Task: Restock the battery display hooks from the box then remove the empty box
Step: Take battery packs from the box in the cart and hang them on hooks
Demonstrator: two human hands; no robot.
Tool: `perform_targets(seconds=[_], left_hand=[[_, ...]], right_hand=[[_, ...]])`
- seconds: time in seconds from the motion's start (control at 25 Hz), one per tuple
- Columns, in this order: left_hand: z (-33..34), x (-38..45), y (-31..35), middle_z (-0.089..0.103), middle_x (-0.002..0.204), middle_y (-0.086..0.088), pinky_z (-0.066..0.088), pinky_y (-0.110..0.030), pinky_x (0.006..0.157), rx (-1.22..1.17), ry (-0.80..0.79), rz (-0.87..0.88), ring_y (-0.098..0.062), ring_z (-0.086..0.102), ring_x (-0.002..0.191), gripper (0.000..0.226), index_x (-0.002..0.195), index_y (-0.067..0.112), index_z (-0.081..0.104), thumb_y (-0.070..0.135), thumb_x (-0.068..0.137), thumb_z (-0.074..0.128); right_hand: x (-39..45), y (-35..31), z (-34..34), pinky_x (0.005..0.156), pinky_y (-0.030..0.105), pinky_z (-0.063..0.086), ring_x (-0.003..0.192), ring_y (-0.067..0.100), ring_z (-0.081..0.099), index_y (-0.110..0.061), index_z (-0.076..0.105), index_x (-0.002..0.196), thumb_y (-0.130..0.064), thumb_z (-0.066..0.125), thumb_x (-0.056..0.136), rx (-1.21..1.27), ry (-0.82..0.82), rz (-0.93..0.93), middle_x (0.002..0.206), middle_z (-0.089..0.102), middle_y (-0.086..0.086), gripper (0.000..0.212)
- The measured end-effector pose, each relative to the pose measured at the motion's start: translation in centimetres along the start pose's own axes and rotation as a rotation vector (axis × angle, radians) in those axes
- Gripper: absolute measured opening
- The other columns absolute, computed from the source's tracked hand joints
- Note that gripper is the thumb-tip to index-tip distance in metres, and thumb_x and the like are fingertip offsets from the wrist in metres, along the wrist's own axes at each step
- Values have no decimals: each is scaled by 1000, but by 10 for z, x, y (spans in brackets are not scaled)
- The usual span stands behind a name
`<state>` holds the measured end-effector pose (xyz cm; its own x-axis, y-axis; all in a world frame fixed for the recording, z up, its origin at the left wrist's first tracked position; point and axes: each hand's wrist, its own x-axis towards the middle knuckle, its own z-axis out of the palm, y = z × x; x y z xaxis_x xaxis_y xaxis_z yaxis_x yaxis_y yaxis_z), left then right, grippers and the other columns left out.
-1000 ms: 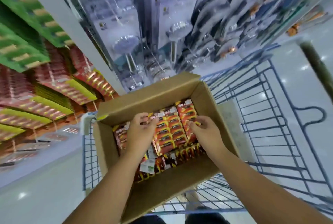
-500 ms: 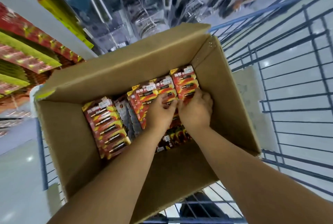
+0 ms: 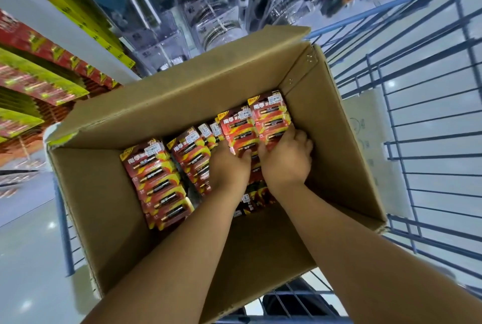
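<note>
An open cardboard box (image 3: 109,193) holds rows of red and yellow battery packs. One stack lies at the left (image 3: 156,175), a second in the middle (image 3: 193,151), and a third at the far right (image 3: 271,117). Both my hands are down inside the box. My left hand (image 3: 229,167) curls its fingers over the lower edge of a pack in the right-middle row (image 3: 236,128). My right hand (image 3: 287,159) grips the bottom of the far right stack, fingers tucked around its side. More packs lie hidden under my wrists.
The box sits in a blue wire trolley (image 3: 407,141). Display shelving with red and green battery packs (image 3: 31,68) hangs at the left. Clear blister packs on hooks (image 3: 208,10) hang beyond the box. Pale shiny floor (image 3: 26,258) lies at the lower left.
The view has dropped closer to the box. Both hands moved from the middle of the box to the right-hand rows and closed on packs there.
</note>
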<state>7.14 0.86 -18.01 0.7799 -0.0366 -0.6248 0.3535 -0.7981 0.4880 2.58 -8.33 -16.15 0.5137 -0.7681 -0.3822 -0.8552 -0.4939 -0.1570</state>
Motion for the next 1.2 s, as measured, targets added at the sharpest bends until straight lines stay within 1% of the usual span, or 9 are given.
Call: perform_targets(seconds=[0.2, 0.32, 0.44, 0.56, 0.68, 0.76, 0.88, 1.04, 1.2], left_hand=[[14, 15, 5, 68, 112, 1, 57, -35, 72, -119, 53, -56, -24, 69, 97, 33, 116, 22, 62, 37, 91, 76], [6, 7, 7, 68, 101, 4, 46, -26, 62, -236, -13, -64, -15, 65, 86, 18, 109, 21, 61, 31, 98, 71], [-13, -8, 3, 70, 104, 8, 51, -28, 76, -382, -38, -36, -15, 67, 98, 17, 112, 28, 57, 28, 100, 69], [-47, -31, -1, 73, 108, 11, 55, -28, 80, -454, -63, 20, -11, 70, 101, 26, 123, 29, 59, 32, 99, 69], [-95, -61, 1, 74, 105, 15, 57, -28, 81, -498, -49, 96, -5, 71, 99, 19, 113, 39, 59, 34, 99, 70], [-135, -84, 4, 74, 104, 15, 59, -31, 82, -544, -4, 140, -5, 72, 98, 18, 107, 39, 58, 35, 97, 72], [-202, -117, 8, 75, 109, 10, 57, -28, 75, -605, 129, 211, -9, 73, 98, 24, 114, 34, 62, 34, 95, 75], [-304, -168, 15, 77, 108, 5, 59, -18, 68, -761, 296, 331, 0, 74, 88, 23, 118, 23, 66, 18, 97, 73], [-402, -212, 22, 79, 98, 5, 58, -19, 59, -819, 443, 440, -4, 76, 79, 18, 114, 24, 66, 17, 98, 72]], right_hand=[[5, 7, -3, 96, 41, 53, 134, 31, 49, -10, 37, 151, -57, 68, 90, 153, -9, -2, 146, 46, 11, 83], [1, 11, -7, 90, 36, 52, 125, 27, 54, -13, 44, 145, -61, 71, 85, 239, -3, 1, 137, 50, 8, 82], [-11, 16, -18, 80, 24, 50, 111, 19, 60, -18, 50, 137, -60, 73, 82, 372, -9, -63, 127, 53, 4, 73], [-28, 15, -45, 68, 14, 37, 102, 11, 57, -25, 49, 137, -58, 75, 80, 470, -64, -103, 124, 51, 0, 71], [-53, 0, -84, 67, 15, 36, 99, 5, 51, -31, 46, 139, -58, 76, 81, 495, -63, -150, 124, 48, -5, 71], [-77, -20, -116, 68, 20, 42, 98, 7, 54, -33, 45, 137, -63, 74, 78, 478, -9, -210, 120, 46, -8, 72], [-115, -58, -163, 76, 34, 52, 99, 12, 58, -34, 45, 131, -69, 72, 76, 476, 48, -313, 113, 42, -11, 71], [-166, -120, -226, 72, 35, 52, 91, 13, 60, -35, 46, 126, -67, 71, 78, 541, 116, -527, 107, 41, -13, 63], [-211, -192, -282, 80, 40, 54, 109, 19, 60, -32, 43, 141, -72, 67, 79, 539, 213, -690, 122, 45, -8, 78]])
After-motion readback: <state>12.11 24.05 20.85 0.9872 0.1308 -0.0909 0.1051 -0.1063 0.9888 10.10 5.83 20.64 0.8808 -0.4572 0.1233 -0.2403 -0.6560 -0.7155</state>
